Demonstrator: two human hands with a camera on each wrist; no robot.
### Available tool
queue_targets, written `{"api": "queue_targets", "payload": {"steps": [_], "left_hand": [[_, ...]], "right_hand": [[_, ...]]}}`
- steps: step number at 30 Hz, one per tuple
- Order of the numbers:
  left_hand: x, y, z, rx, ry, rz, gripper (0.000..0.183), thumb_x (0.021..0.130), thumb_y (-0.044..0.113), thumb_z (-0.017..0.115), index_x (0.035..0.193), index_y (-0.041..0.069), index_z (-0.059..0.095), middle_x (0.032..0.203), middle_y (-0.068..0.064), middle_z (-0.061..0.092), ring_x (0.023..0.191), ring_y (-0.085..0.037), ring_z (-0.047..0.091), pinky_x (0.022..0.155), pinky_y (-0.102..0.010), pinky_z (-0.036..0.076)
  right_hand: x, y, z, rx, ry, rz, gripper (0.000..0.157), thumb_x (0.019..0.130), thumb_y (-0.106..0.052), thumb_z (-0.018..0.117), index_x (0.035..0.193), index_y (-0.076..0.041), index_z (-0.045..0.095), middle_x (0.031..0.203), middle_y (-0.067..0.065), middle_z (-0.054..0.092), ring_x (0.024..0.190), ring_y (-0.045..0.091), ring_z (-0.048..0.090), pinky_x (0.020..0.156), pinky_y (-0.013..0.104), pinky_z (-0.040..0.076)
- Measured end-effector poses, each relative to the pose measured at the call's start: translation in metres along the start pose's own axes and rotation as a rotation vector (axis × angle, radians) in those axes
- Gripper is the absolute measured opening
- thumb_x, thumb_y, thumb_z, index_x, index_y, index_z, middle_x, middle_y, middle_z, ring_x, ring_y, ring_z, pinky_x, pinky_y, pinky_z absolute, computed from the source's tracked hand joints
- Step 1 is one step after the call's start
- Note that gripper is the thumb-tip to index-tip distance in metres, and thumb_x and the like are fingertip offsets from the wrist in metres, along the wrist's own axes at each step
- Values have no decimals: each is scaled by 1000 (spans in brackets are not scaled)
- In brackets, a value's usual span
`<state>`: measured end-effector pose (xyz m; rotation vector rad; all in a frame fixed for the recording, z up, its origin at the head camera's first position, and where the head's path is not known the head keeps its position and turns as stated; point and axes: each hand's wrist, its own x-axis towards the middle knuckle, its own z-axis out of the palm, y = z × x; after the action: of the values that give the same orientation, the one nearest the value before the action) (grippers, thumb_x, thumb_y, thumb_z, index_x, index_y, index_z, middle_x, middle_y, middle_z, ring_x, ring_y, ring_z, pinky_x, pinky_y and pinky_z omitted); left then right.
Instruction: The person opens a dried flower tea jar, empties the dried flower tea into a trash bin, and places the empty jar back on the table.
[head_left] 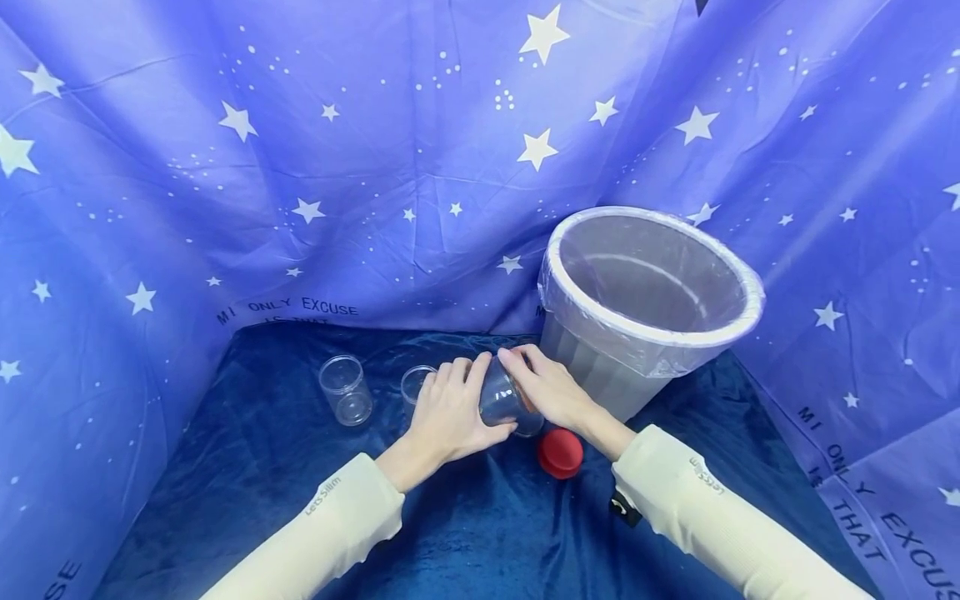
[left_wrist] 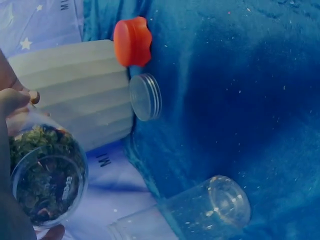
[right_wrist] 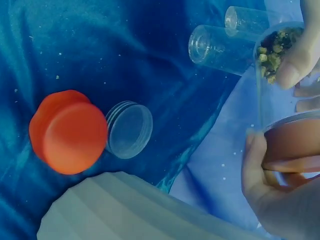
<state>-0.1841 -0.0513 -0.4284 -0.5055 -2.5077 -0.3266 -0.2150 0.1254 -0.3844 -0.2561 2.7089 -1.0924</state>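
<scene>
One clear jar (head_left: 497,398) of three is gripped left of the bin (head_left: 633,354), left hand (head_left: 452,407) round its body, right hand (head_left: 553,390) clasping the mouth end, green-brown bits (right_wrist: 271,57) inside! Long axis tipped sideways, mouth binward; two other jars (head_left: 347,392) stand farther left, one red lid (head_left: 561,454) and one clear lid (right_wrist: 131,131) before the bin.

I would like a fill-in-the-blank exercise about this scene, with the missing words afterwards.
The jar of green bits is held by the right hand and the ____ hand.
On the blue cloth stand ____ empty jars.
In the head view, the bin is to the ____ of the empty jars.
The curtain's stars are ____.
Missing words: left; two; right; white.
</scene>
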Motion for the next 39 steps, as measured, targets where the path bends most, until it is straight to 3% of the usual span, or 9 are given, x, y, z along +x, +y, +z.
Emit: {"api": "queue_targets", "payload": {"steps": [3,7,11,14,25,30,33,36,39], "left_hand": [[0,1,-2,16,6,11,96,61,71,75,133,11,51,108,-11,65,91,-29,64,76,-43,54],[0,2,-2,-13,3,16,97,59,69,78,131,9,51,105,-12,64,85,-28,65,67,-42,57],[0,2,-2,-48,-24,-2,96,59,67,79,130,9,49,105,-12,63,80,-27,66,56,-41,56],[-1,4,-2,-53,-45,-15,95,60,66,79,129,9,49,105,-11,65,79,-27,67,56,-41,56],[-1,6,-4,-109,-91,-37,91,58,61,80,128,10,51,98,-9,68,82,-25,66,58,-41,56],[-2,8,-9,-275,-214,-109,93,62,59,80,133,8,50,108,-13,68,94,-29,67,75,-46,57],[-3,8,-11,-322,-260,-133,94,64,59,80,136,7,48,113,-14,67,99,-30,67,81,-48,56],[-3,5,-11,-326,-278,-148,95,64,59,80,137,8,47,115,-13,67,100,-30,66,82,-48,56],[-2,2,-10,-326,-280,-167,96,64,60,80,138,9,46,115,-13,66,100,-30,66,81,-49,56]], "right_hand": [[0,-1,2,32,-3,62,70,93,-75,34,132,-20,53,86,11,66,66,27,65,62,33,54],[0,1,6,49,37,55,62,95,-69,38,128,-21,56,91,11,67,55,26,63,53,34,53],[-2,4,11,-31,135,-22,49,98,-59,43,123,-21,60,99,7,71,74,20,66,67,35,53],[-3,4,14,-88,196,-79,43,98,-54,46,119,-21,62,102,4,72,90,21,65,78,38,51],[-6,10,17,-159,296,-231,39,97,-45,51,116,-13,63,97,9,72,83,25,66,69,39,53],[-8,15,14,-201,281,-376,37,95,-38,54,118,-11,61,100,9,71,83,23,66,69,38,54],[-8,17,12,-226,247,-446,37,95,-35,55,121,-10,58,105,10,69,88,23,67,75,41,56],[-6,18,10,-234,180,-448,39,97,-37,53,127,-12,55,114,9,67,99,24,66,85,44,55],[-4,16,4,-163,60,-384,45,101,-44,48,137,-16,51,128,7,63,115,25,62,98,46,51]]}}
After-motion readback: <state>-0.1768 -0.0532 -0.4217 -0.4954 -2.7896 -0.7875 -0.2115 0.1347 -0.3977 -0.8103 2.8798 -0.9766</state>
